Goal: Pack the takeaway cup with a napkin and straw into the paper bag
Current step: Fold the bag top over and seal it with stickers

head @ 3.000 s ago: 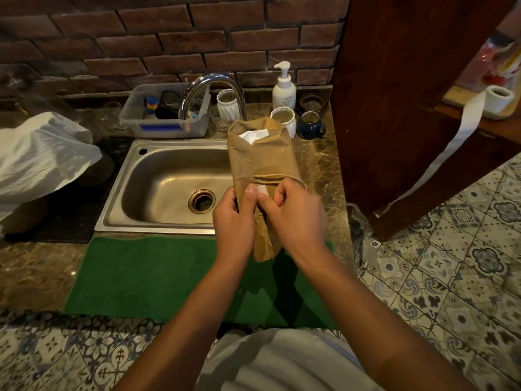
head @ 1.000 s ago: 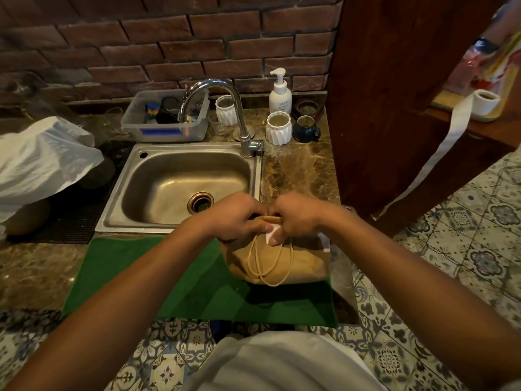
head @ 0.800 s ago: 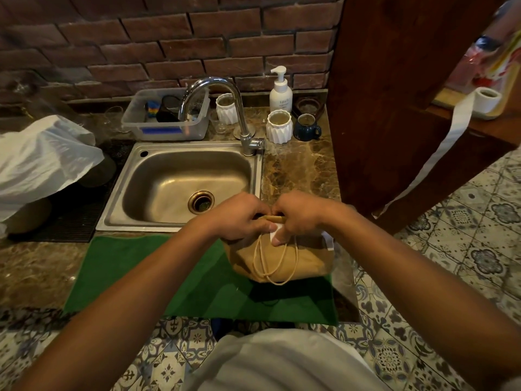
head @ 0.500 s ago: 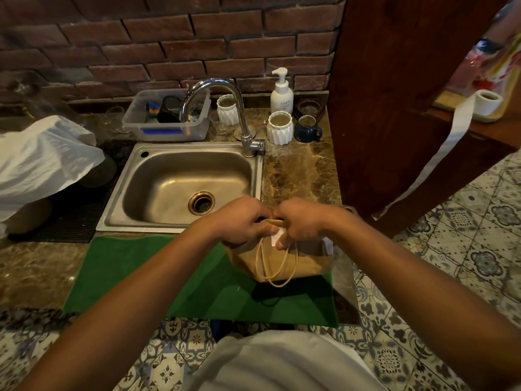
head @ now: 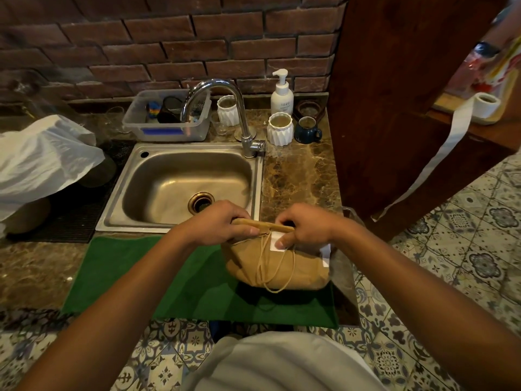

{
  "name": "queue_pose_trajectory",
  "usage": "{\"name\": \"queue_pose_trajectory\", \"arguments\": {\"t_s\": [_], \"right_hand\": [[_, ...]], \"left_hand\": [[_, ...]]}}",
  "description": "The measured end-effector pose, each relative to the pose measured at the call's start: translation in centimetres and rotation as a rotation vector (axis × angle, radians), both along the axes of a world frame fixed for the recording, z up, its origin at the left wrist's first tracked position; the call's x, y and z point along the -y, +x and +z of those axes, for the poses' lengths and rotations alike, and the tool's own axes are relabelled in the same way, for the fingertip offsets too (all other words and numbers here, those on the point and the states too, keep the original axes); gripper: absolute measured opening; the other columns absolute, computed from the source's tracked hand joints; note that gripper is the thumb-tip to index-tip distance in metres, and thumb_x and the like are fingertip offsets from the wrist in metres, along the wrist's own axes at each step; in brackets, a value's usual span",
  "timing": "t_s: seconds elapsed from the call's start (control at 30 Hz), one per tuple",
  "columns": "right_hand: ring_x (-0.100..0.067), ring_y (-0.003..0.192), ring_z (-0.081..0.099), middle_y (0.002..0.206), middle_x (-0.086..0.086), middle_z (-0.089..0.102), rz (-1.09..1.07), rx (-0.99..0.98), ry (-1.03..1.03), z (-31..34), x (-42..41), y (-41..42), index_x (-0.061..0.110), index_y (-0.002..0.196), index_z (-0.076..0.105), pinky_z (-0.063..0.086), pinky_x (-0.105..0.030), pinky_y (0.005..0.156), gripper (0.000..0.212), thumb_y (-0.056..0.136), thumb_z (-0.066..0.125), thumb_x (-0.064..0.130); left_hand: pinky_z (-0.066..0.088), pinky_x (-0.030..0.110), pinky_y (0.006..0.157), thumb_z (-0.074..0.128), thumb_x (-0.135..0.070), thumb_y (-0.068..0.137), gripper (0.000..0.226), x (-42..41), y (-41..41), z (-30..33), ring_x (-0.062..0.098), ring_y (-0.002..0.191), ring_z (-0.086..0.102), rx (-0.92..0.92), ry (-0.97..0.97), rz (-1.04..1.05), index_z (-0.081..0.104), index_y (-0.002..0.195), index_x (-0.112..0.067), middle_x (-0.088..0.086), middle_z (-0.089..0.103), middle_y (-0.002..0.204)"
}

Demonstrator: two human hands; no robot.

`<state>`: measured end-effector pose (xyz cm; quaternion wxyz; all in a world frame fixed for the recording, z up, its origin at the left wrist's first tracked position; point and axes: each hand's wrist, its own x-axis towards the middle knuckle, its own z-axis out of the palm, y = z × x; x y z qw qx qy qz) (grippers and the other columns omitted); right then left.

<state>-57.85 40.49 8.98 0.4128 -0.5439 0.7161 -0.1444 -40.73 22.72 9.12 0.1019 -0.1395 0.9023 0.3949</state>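
The brown paper bag stands on the green mat at the counter's front right, its top folded flat and its twine handles hanging down the near side. My left hand pinches the left end of the folded top. My right hand pinches the right end, with its thumb pressed on a small white sticker at the fold. The cup, napkin and straw are hidden inside the bag.
A steel sink with a tall tap lies behind the bag. Behind it stand a plastic tub, white ribbed cups, a blue mug and a soap pump. A wooden partition rises at the right.
Three seconds ago I held the bag up over the sink; it now stands on the mat. In the last second my hands have spread slightly along the folded top.
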Motion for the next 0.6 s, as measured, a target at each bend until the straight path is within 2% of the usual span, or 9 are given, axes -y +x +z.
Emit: {"name": "queue_pose_trajectory", "arguments": {"t_s": [0.13, 0.2, 0.27, 0.37, 0.43, 0.5, 0.53, 0.6], "right_hand": [[-0.017, 0.075, 0.062, 0.084, -0.003, 0.07, -0.005, -0.036, -0.006, -0.7, -0.5, -1.0, 0.023, 0.087, 0.07, 0.044, -0.029, 0.063, 0.014, 0.086, 0.08, 0.033], [-0.017, 0.074, 0.064, 0.082, -0.005, 0.071, -0.072, -0.025, -0.035, -1.0, -1.4, -2.2, 0.025, 0.079, 0.071, 0.048, -0.029, 0.062, 0.015, 0.085, 0.082, 0.033], [-0.015, 0.073, 0.066, 0.081, -0.003, 0.073, -0.164, 0.029, -0.082, -1.3, -2.5, -3.3, 0.025, 0.08, 0.076, 0.05, -0.027, 0.06, 0.01, 0.086, 0.082, 0.032], [-0.01, 0.074, 0.068, 0.08, 0.002, 0.075, -0.275, 0.089, -0.141, -1.6, -4.1, -4.2, 0.028, 0.083, 0.081, 0.053, -0.027, 0.064, 0.004, 0.084, 0.083, 0.032], [-0.001, 0.069, 0.066, 0.076, 0.004, 0.074, -0.302, 0.125, -0.164, -1.9, -4.8, -4.3, 0.034, 0.078, 0.078, 0.048, -0.018, 0.062, 0.008, 0.084, 0.082, 0.032], [0.001, 0.07, 0.066, 0.077, 0.007, 0.076, -0.312, 0.136, -0.184, -2.1, -4.9, -4.0, 0.035, 0.083, 0.079, 0.046, -0.014, 0.062, 0.004, 0.087, 0.08, 0.033], [-0.003, 0.073, 0.067, 0.081, 0.006, 0.077, -0.321, 0.139, -0.207, -2.3, -4.7, -3.8, 0.032, 0.089, 0.081, 0.048, -0.018, 0.063, 0.004, 0.089, 0.078, 0.035], [-0.017, 0.079, 0.07, 0.085, 0.001, 0.078, -0.356, 0.134, -0.256, -2.7, -4.5, -3.2, 0.025, 0.097, 0.082, 0.052, -0.034, 0.07, 0.013, 0.092, 0.075, 0.035]], "left_hand": [[0.048, 0.035, 0.061, 0.077, -0.038, 0.088, 0.019, 0.1, 0.6, -1.0, 0.006, 0.061, 0.058, -0.011, 0.031, 0.144, 0.071, 0.073, -0.028, -0.01, 0.063, 0.062], [0.05, 0.039, 0.062, 0.078, -0.038, 0.087, 0.019, 0.6, 1.0, -1.1, 0.011, 0.064, 0.061, -0.013, 0.05, 0.179, 0.073, 0.073, -0.026, -0.003, 0.066, 0.065], [0.054, 0.042, 0.066, 0.079, -0.038, 0.085, 0.017, 1.1, 1.5, -1.2, 0.022, 0.071, 0.067, -0.029, 0.073, 0.227, 0.075, 0.077, -0.025, 0.006, 0.071, 0.073], [0.052, 0.041, 0.068, 0.079, -0.036, 0.085, 0.014, 1.5, 2.3, -1.7, 0.022, 0.072, 0.066, -0.075, 0.127, 0.305, 0.078, 0.083, -0.023, 0.007, 0.073, 0.077], [0.053, 0.04, 0.071, 0.078, -0.033, 0.086, 0.011, 1.4, 2.8, -2.2, 0.021, 0.074, 0.066, -0.103, 0.176, 0.366, 0.08, 0.086, -0.022, 0.005, 0.073, 0.078], [0.053, 0.039, 0.072, 0.078, -0.034, 0.084, 0.013, 1.1, 3.2, -2.7, 0.019, 0.073, 0.066, -0.118, 0.211, 0.421, 0.08, 0.085, -0.021, 0.007, 0.074, 0.077], [0.054, 0.038, 0.072, 0.078, -0.035, 0.083, 0.014, 1.0, 3.3, -2.9, 0.018, 0.074, 0.067, -0.12, 0.224, 0.443, 0.081, 0.085, -0.021, 0.005, 0.074, 0.076], [0.056, 0.036, 0.075, 0.079, -0.032, 0.083, 0.012, 0.8, 3.3, -3.0, 0.017, 0.078, 0.07, -0.122, 0.245, 0.47, 0.081, 0.085, -0.021, 0.0, 0.076, 0.077]]}}
